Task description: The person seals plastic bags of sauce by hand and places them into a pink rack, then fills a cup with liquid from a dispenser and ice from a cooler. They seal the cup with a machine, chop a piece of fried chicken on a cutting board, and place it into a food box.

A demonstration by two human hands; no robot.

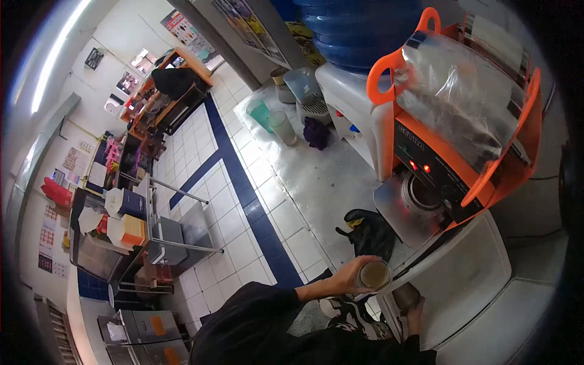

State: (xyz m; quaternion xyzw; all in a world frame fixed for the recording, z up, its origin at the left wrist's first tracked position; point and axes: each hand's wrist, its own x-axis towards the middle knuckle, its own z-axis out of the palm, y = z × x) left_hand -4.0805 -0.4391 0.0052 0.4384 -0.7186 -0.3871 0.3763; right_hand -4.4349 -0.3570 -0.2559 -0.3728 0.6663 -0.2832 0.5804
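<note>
My left hand (346,278) is wrapped round the side of a clear cup (373,275) with a light brown drink in it, tilted in view. Lower and to the right, my right hand (415,314) is closed at a dark brown rounded object (406,297); its kind is not clear, and most of the fingers are hidden. Just ahead of both hands stands an orange and black cup sealing machine (438,173), with a roll of clear film (459,91) on top and red lights lit. A metal ring holder shows beneath its front panel.
On the metal counter (322,188) lie a black cloth (371,234) and a purple cloth (316,132). A green cup (259,115) and a clear cup (281,128) stand near its edge. A water dispenser (353,115) carries a blue bottle (359,30). A metal cart (182,222) stands at left.
</note>
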